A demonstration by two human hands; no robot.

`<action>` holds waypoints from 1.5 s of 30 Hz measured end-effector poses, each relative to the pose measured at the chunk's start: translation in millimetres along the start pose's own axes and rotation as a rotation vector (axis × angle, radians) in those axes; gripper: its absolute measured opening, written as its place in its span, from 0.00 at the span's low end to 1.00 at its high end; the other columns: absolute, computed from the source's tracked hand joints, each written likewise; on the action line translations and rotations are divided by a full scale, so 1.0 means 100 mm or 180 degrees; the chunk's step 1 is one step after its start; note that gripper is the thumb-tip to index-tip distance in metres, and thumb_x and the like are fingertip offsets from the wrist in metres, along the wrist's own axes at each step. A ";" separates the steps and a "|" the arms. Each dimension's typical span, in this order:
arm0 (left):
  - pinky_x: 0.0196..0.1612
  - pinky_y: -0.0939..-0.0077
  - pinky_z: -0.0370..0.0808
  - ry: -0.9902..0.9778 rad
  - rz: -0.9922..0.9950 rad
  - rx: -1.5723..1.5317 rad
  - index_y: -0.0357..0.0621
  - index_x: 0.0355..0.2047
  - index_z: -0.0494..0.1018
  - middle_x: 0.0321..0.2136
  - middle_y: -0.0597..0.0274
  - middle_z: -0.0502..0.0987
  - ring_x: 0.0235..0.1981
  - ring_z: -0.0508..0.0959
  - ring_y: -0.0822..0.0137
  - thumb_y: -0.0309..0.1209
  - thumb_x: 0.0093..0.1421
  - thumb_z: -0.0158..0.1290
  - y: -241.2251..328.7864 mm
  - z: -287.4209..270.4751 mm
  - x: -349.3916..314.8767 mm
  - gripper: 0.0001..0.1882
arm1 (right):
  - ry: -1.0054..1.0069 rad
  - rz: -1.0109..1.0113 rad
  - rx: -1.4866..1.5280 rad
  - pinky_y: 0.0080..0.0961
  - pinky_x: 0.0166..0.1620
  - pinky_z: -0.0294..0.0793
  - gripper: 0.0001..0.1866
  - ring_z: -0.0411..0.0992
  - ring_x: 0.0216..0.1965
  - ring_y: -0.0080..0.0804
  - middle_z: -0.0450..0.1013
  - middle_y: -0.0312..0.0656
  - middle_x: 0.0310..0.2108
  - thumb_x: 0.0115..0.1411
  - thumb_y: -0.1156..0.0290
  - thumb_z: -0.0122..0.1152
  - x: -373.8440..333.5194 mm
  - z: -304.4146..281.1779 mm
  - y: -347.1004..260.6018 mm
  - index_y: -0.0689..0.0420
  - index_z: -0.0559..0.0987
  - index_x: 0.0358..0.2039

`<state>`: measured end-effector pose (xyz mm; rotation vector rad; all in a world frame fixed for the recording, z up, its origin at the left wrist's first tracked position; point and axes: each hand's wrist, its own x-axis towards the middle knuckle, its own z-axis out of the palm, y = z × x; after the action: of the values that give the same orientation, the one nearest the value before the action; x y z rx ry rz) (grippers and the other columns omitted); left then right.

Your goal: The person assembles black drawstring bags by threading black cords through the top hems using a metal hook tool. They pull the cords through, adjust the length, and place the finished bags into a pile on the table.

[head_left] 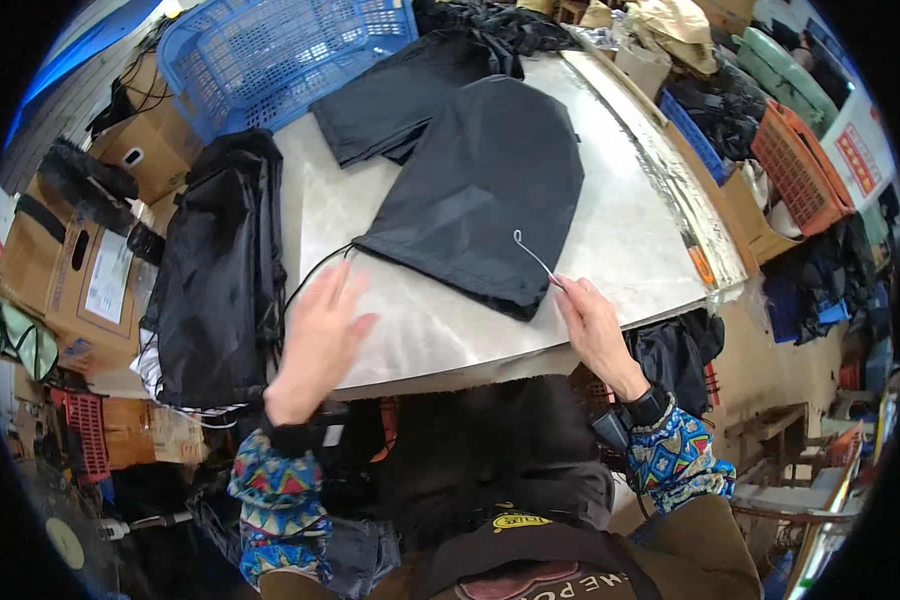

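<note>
A black fabric drawstring bag lies flat on the pale tabletop, its wide hem toward me. From its left corner a black cord trails down to the left. My left hand is beside that corner, slightly blurred, with its fingers stretched out; no held thing shows in it. My right hand pinches a thin metal wire with a small looped end. The loop lies over the bag near its right lower edge. Behind this bag is another piece of black fabric.
A blue plastic basket stands at the back left. Stacked black bags lie at the table's left side, next to cardboard boxes. An orange-handled cutter rests near the right edge. Beyond it are an orange crate and piled goods.
</note>
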<state>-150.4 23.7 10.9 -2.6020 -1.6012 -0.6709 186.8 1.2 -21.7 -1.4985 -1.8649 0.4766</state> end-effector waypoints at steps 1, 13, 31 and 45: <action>0.59 0.60 0.60 -0.0038 0.0166 0.0099 0.45 0.52 0.68 0.55 0.49 0.66 0.56 0.64 0.46 0.34 0.59 0.51 0.18 0.11 0.10 0.21 | 0.0031 0.0090 0.0195 0.27 0.32 0.69 0.14 0.68 0.27 0.39 0.69 0.50 0.30 0.62 0.74 0.50 -0.03 -0.06 -0.03 0.63 0.72 0.48; 0.39 0.76 0.76 -0.0347 -0.2058 -0.3927 0.31 0.36 0.75 0.28 0.54 0.79 0.30 0.80 0.66 0.34 0.64 0.46 -0.07 -0.54 -1.21 0.16 | -0.0095 0.1043 0.0465 0.15 0.28 0.59 0.13 0.57 0.24 0.15 0.60 0.29 0.21 0.66 0.70 0.47 -0.84 -0.28 0.20 0.61 0.76 0.45; 0.52 0.60 0.67 0.1181 -0.4321 0.0586 0.35 0.55 0.60 0.51 0.45 0.67 0.51 0.67 0.47 0.30 0.53 0.54 -0.80 1.85 -4.20 0.30 | -0.0913 0.0503 -0.0268 0.14 0.42 0.62 0.13 0.63 0.36 0.18 0.69 0.33 0.38 0.67 0.72 0.44 -0.75 0.41 -0.34 0.64 0.73 0.46; 0.44 0.60 0.70 0.2356 -0.5082 0.0337 0.26 0.45 0.67 0.38 0.35 0.73 0.41 0.74 0.44 0.17 0.54 0.42 -1.77 0.71 -4.91 0.17 | -0.0894 0.0806 0.0004 0.10 0.24 0.48 0.14 0.52 0.23 0.11 0.58 0.26 0.24 0.67 0.69 0.44 -0.60 0.83 -0.81 0.59 0.74 0.49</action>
<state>-465.6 -292.4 -269.0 -0.3073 -2.7704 -1.1721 77.0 -67.0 -43.3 -1.7503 -1.8868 0.8442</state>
